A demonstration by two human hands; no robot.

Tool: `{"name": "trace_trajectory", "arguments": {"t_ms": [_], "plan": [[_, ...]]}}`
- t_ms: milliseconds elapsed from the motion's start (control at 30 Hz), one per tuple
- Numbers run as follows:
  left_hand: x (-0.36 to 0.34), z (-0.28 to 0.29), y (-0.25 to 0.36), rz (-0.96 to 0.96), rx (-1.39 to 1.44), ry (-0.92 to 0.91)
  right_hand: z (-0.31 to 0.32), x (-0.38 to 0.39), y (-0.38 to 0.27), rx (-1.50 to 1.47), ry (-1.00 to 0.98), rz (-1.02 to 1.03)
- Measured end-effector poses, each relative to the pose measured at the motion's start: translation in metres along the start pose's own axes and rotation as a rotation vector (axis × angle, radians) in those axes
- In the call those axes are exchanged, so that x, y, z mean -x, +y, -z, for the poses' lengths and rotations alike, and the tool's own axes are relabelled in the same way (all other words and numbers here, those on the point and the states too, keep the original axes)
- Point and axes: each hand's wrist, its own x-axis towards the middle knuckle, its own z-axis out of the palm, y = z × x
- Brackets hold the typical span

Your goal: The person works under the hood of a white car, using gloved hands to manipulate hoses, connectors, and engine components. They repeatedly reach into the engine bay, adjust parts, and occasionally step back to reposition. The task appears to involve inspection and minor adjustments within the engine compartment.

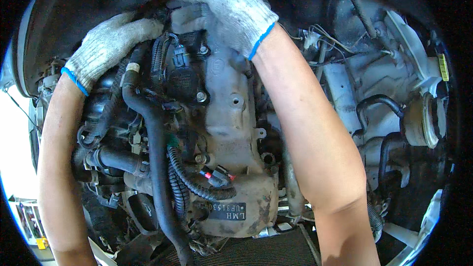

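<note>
Both my hands wear white knitted gloves with blue cuffs and reach to the far end of a dusty car engine. My left hand (109,42) is bent at the far left of the engine, its thumb stretched to the right; the fingertips drop out of sight and what they grip is hidden. My right hand (231,12) reaches over the far end of the grey engine cover (221,88), fingers pointing left and their tips hidden. Close to both hands are a dark plug connector (181,56) and a ribbed conduit (157,56).
A thick black hose (156,157) runs along the engine's left side. A loose connector (217,177) with red ends lies on the cover near a corrugated conduit (197,187). The radiator (241,252) is at the near edge; a round reservoir (416,120) stands at right.
</note>
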Motion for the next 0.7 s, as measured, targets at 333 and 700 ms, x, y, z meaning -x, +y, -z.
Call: {"name": "trace_trajectory", "arguments": {"t_ms": [333,700], "plan": [[-0.002,-0.005,-0.014,-0.057,-0.157,0.053,-0.011,-0.009,0.005,-0.244,-0.122,0.085],[-0.002,0.001,0.012,0.262,0.152,0.071,0.0,-0.034,0.012,0.892,-0.009,0.475]]}}
